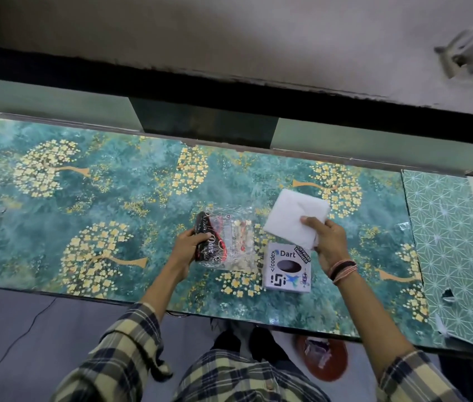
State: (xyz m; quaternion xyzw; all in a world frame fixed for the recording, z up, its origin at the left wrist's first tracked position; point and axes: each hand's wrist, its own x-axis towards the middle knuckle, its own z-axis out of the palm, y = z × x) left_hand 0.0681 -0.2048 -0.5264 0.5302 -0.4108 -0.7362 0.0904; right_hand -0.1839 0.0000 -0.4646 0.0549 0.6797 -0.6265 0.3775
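Observation:
My left hand point(189, 247) grips a dark red-and-black printed wrapper point(209, 243) at the left side of a clear crinkled plastic packet point(236, 236) lying on the table. My right hand point(326, 242) pinches the near corner of a folded white tissue stack point(293, 216), holding it just above the surface. Right below the tissue stands a white tissue box point(287, 268) with stickers and a dark oval opening on top. The packet and the box lie side by side, close to each other.
The table point(99, 198) has a glossy teal cover with golden tree prints. A green geometric sheet point(446, 242) covers its right end. Beneath the front edge sit a red round object point(326, 358) and a dark cable point(26, 329) on the floor.

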